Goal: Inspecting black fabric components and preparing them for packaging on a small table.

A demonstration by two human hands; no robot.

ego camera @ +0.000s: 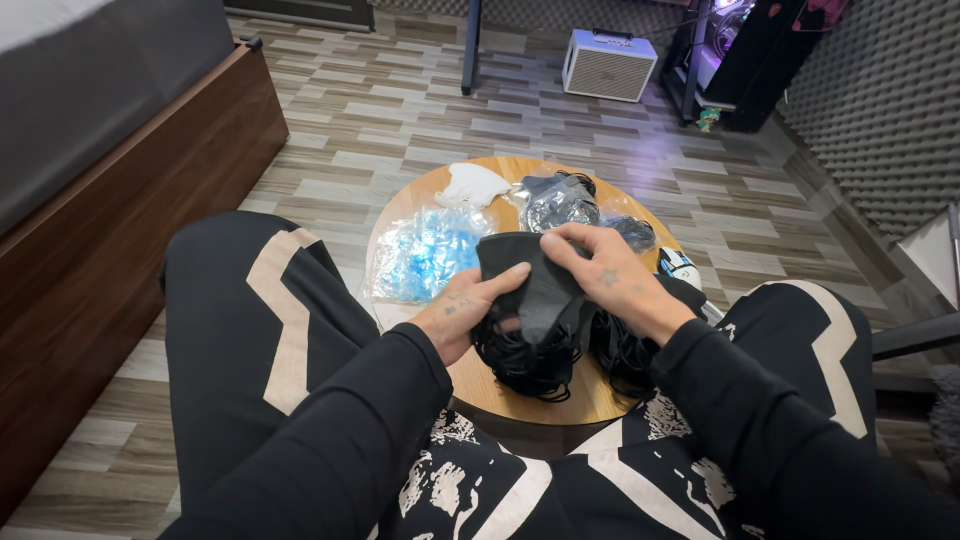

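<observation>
A black face mask (535, 285) is held up just above the near half of a small round wooden table (500, 395), stretched between both hands. The left hand (462, 310) grips its lower left edge, thumb laid flat across the front of the fabric and the other fingers tucked behind it. The right hand (612, 278) closes on the top right edge, fingers curled over the rim and pinching the cloth, its back turned up to the camera. Directly under the mask lies a heap of more black masks (540, 365) with tangled ear loops, spreading to the right beneath the right wrist. Farther back on the table, to the left, sits a clear plastic bag of blue masks (425, 252), and behind that a white mask (470, 185) near the far rim. Beside the white one, at the far middle, lies a clear bag of dark masks (558, 203), with another small dark packet (632, 232) just behind the right hand. Both arms wear black sleeves, and the person's knees in black trousers with pale stripes flank the table. The floor is grey-brown wood-pattern planking; a dark wooden bed frame (130, 220) runs along the left, and a small white speaker box (608, 64) stands on the floor far behind the table.
</observation>
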